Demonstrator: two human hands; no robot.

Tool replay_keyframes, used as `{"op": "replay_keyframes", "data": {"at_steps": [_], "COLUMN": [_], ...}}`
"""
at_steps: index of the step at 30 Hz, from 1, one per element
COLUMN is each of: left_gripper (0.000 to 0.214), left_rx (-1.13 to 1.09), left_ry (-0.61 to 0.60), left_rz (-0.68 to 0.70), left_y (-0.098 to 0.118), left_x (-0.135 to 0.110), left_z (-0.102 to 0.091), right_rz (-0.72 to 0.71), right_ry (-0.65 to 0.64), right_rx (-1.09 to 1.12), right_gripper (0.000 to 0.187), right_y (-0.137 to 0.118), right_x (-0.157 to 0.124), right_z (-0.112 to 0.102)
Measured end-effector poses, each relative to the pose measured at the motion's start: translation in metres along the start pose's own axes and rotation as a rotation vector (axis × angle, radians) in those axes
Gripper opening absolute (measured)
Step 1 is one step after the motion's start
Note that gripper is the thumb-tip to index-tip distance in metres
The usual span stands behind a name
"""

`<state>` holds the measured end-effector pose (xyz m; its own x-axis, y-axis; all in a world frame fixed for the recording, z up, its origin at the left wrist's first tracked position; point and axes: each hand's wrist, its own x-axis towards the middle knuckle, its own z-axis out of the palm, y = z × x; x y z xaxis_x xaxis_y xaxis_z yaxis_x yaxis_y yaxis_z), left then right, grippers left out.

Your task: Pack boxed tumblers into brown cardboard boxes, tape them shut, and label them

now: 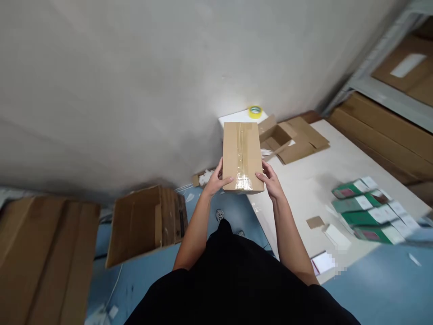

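Observation:
A closed cardboard box, with clear tape along its middle seam, is held up in front of me between both hands. My left hand grips its lower left edge, thumb on the top face. On the lower right edge, my right hand grips the same way. The other fingers are partly hidden behind the box. Just beyond it, a yellow roll of tape lies on a white surface. An open small cardboard box sits to the right of the held box, beside flattened cardboard.
On the white table, several green-and-white cartons stand at the right, near a notepad. A large open carton is on my left, with another big carton closer. Shelving with boxes stands at the right.

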<state>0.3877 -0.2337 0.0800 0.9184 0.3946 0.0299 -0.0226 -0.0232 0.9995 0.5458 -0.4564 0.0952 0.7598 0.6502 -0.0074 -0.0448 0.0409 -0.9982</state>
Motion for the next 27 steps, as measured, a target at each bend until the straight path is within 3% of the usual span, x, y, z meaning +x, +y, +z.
{"op": "replay_keyframes", "data": {"at_steps": [3,6,11,14,20,27], "left_gripper": [0.124,0.118,0.110,0.107,0.111,0.123], "left_rx": [-0.005,-0.019,-0.093,-0.131,-0.184,-0.144], "left_ry": [0.207,0.433,0.776,0.930,1.141,1.346], "left_rz": [-0.029,-0.054,-0.066,-0.073,-0.041,-0.094], "left_y": [-0.005,-0.011,-0.019,-0.029,-0.063,-0.107], "left_x": [-0.050,-0.105,-0.198,-0.242,-0.294,-0.320], "left_z": [-0.048,-0.091,-0.148,-0.183,-0.274,-0.374], "right_rz": [0.025,0.065,0.173,0.216,0.329,0.360], "right_ry": [-0.206,-0.412,-0.729,-0.904,-1.072,-1.195], "right_rx": [0.034,0.083,0.111,0.084,0.000,-0.086], "right_gripper": [0.077,0.076,0.071,0.071,0.069,0.066], "right_y": [0.017,0.034,0.059,0.073,0.108,0.151], "right_x": [0.028,0.047,0.054,0.051,0.053,0.073], "right_z": [0.062,0.138,0.276,0.357,0.510,0.670]}}
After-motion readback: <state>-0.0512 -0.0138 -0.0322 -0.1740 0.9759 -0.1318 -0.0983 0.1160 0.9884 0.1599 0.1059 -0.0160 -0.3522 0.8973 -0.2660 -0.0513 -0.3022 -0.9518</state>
